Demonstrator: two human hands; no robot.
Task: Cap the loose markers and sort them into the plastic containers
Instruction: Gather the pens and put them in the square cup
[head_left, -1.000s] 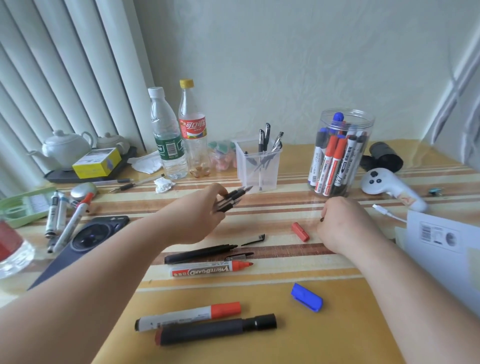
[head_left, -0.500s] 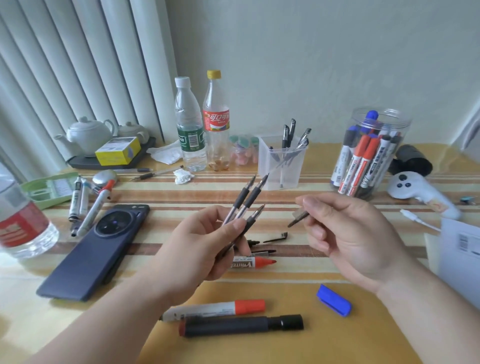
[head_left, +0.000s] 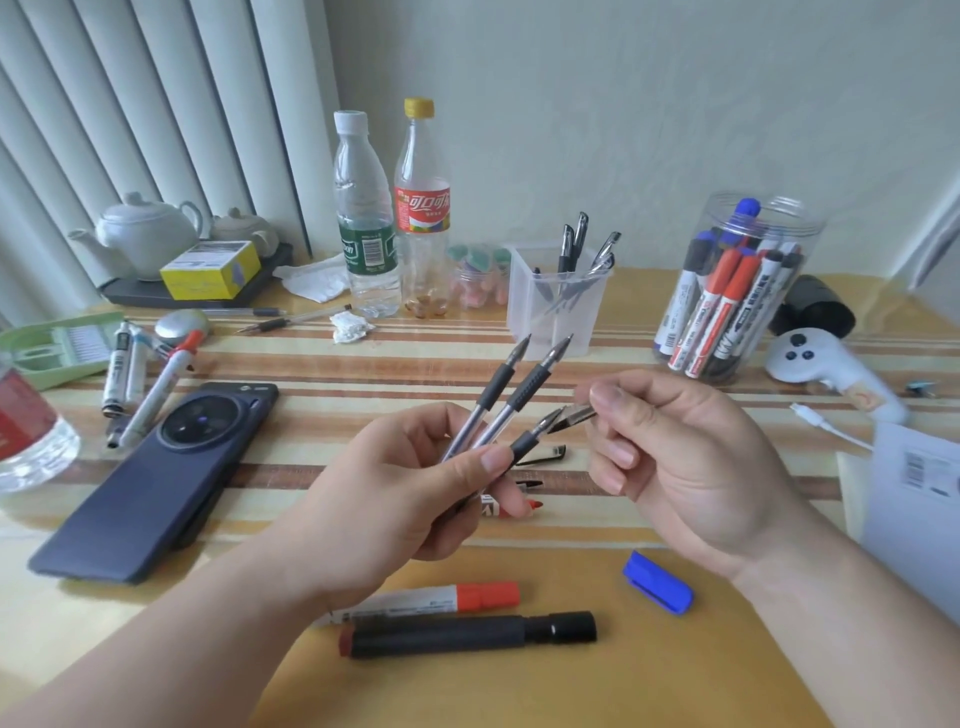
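My left hand (head_left: 410, 493) grips three uncapped black gel pens (head_left: 511, 395), tips pointing up and right. My right hand (head_left: 675, 462) pinches a small dark pen cap (head_left: 574, 415) right at the tip of the lowest pen. A square clear container (head_left: 558, 312) with capped pens stands behind, and a round clear jar (head_left: 748, 291) holds whiteboard markers. On the table near me lie a red-capped marker (head_left: 457, 597), a black marker (head_left: 472, 634) and a loose blue cap (head_left: 657, 582). Another red marker (head_left: 511, 506) lies partly hidden under my left hand.
A dark phone (head_left: 156, 478) lies at left beside several markers (head_left: 140, 379) and a green tray (head_left: 52, 348). Two bottles (head_left: 384, 218), a teapot (head_left: 145, 231) and a yellow box (head_left: 210, 270) stand at the back. A white controller (head_left: 826, 374), cable and paper (head_left: 914, 514) are at right.
Both hands rose from the table toward me. The right hand brought a cap from the tabletop up to the tip of the lowest pen in my left hand.
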